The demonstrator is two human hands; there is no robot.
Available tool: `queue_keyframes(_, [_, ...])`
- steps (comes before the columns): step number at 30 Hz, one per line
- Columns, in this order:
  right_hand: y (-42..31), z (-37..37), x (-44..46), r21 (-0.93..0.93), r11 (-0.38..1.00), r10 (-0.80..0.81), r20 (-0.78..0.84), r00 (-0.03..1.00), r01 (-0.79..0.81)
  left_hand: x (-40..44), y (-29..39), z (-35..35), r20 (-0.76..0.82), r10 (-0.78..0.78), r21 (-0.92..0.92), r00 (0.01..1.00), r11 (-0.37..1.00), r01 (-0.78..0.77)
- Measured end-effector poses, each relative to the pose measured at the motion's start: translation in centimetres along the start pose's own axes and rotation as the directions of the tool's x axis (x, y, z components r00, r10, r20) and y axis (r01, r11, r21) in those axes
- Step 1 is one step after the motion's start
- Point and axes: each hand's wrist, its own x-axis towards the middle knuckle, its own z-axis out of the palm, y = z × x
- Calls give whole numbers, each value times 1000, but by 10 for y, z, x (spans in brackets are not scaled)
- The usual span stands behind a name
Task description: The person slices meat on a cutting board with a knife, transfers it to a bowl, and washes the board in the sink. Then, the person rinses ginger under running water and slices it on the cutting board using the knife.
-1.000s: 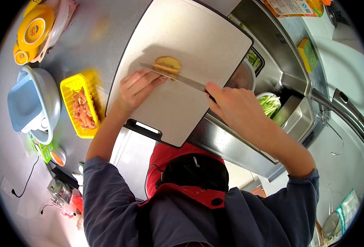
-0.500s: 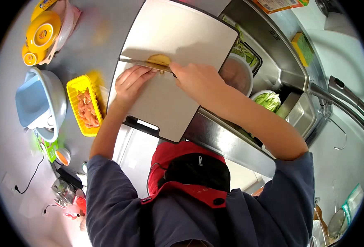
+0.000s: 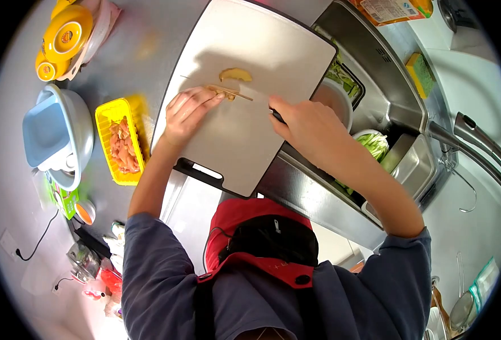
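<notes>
A white cutting board (image 3: 250, 51) with a dark edge lies in front of me. My right hand (image 3: 307, 127) is closed around the black handle of a knife (image 3: 277, 115); its blade shows edge-on as a thin line and is hard to make out. My left hand (image 3: 193, 113) has its fingers together, with the fingertips on a small ginger-like piece (image 3: 229, 96) on the board. Just beyond the fingertips lies a separate yellowish, brown-skinned piece (image 3: 236, 74).
Left of the board are a yellow tray (image 3: 104, 133) of raw meat pieces, a blue-white basin (image 3: 83, 133) and yellow bowls (image 3: 68, 37). At right is a steel sink (image 3: 395, 85) with a bowl of green vegetables (image 3: 373, 144), a faucet (image 3: 443, 130) and a sponge (image 3: 420, 75).
The knife has shifted right, off the spot beside my left fingertips. A piece that was together with the rest now lies apart from it. My right hand has drawn back to the right.
</notes>
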Motion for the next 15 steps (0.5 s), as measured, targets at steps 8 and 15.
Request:
queue_keyframes(8, [-7,-11,1,-130,990,-42,92,995,54,-3,1,-2,20,2,56,1000,998,-3])
queue_keyframes(15, [-16,-12,9,-185,982,-5,170,985,37,-7,-1,-3,16,-5,91,1000,996,4])
